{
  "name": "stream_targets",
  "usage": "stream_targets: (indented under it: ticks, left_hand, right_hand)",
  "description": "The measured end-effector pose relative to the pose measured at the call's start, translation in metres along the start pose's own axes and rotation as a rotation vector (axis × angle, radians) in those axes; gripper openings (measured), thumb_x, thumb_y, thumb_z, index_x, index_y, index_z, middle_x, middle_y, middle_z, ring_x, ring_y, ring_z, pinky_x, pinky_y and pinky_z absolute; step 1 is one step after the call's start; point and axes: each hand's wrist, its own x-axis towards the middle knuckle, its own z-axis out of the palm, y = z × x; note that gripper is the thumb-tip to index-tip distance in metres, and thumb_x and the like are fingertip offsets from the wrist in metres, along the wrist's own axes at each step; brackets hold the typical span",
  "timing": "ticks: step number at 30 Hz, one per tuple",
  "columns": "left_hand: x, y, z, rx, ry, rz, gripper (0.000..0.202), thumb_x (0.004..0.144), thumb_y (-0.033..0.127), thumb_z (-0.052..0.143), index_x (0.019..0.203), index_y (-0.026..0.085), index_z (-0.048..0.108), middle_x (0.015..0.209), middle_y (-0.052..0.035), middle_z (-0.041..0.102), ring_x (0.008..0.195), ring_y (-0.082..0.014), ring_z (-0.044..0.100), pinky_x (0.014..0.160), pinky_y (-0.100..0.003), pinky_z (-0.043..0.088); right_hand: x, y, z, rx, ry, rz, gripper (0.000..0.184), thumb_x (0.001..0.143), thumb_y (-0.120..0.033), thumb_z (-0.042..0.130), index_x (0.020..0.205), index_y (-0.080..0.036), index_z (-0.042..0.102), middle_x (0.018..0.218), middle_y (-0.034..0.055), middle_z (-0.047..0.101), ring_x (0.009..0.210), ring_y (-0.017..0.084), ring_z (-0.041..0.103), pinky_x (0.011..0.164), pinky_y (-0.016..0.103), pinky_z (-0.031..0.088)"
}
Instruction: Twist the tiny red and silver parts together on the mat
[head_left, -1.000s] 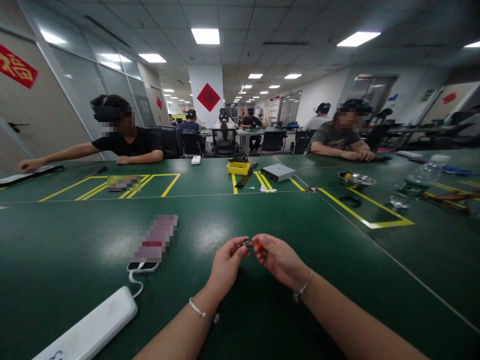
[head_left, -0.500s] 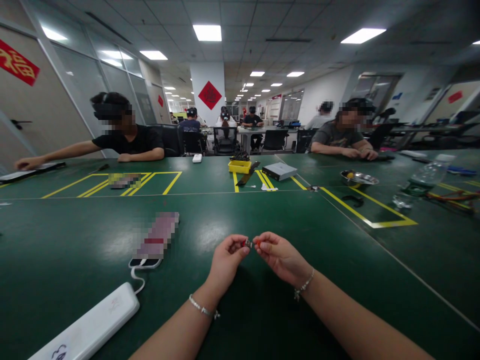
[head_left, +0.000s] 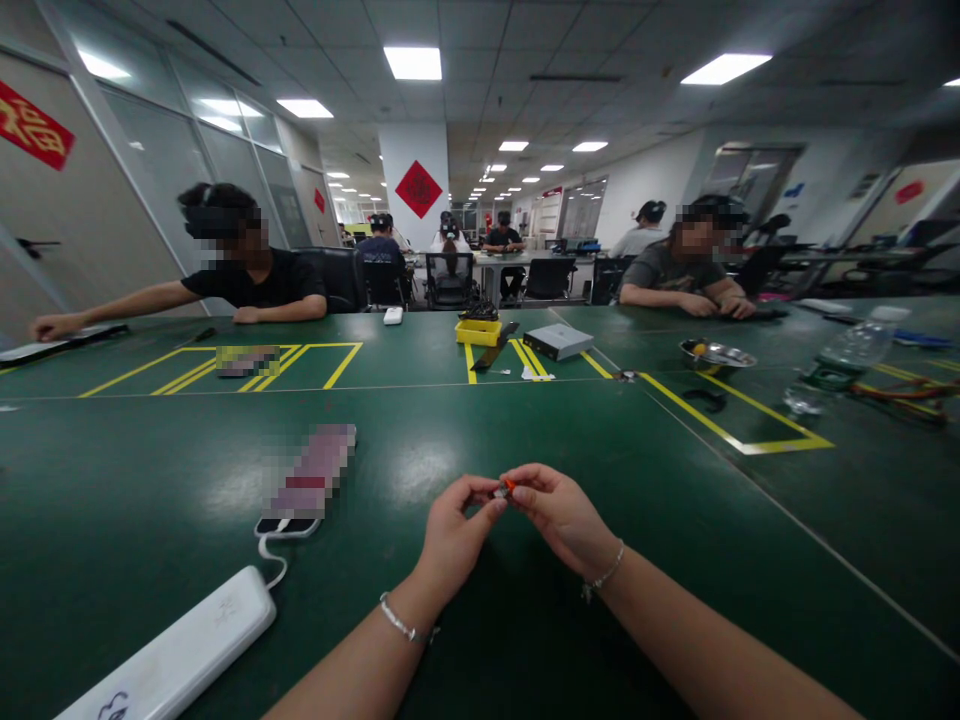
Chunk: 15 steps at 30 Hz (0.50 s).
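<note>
Both my hands meet just above the green table (head_left: 585,640), a short way in from its near edge. My left hand (head_left: 457,535) and my right hand (head_left: 559,515) each pinch one end of a tiny red and metal part (head_left: 504,489), fingertips almost touching. The part is too small to name. Each wrist wears a thin silver bracelet. The other fingers curl in loosely.
A white power bank (head_left: 169,655) lies at the near left, cabled to a phone (head_left: 307,480). Farther back are a yellow bin (head_left: 478,332), a grey box (head_left: 557,342), a metal bowl (head_left: 716,354) and a water bottle (head_left: 840,365). Other people sit along the far side.
My two hands have come closer together, so the small part's two ends now meet between the fingertips. The view has shifted slightly.
</note>
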Motion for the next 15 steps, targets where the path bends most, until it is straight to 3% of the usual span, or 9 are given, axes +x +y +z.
stream_targets:
  ticks: [9,15]
  left_hand:
    - [-0.0036,-0.0005,-0.0011,0.221,0.055,0.221,0.011,0.072,0.021,0.058,0.083,0.018,0.06,0.075,-0.0006,0.061,0.07,-0.0133,0.057,0.067,-0.028,0.047]
    - [-0.0036,-0.0028,-0.0011,0.297,0.068,0.286,0.011,0.074,0.021,0.057,0.085,0.018,0.058,0.078,-0.0024,0.061,0.073,-0.0143,0.058,0.069,-0.03,0.047]
  right_hand:
    - [0.0002,0.0042,0.0011,-0.025,0.054,-0.004,0.02,0.053,-0.021,0.073,0.071,-0.015,0.065,0.073,0.0034,0.064,0.072,0.013,0.057,0.075,0.029,0.041]
    - [-0.0007,0.0036,-0.001,-0.03,0.076,-0.003,0.022,0.054,-0.023,0.074,0.073,-0.015,0.067,0.074,0.004,0.065,0.072,0.013,0.058,0.077,0.03,0.041]
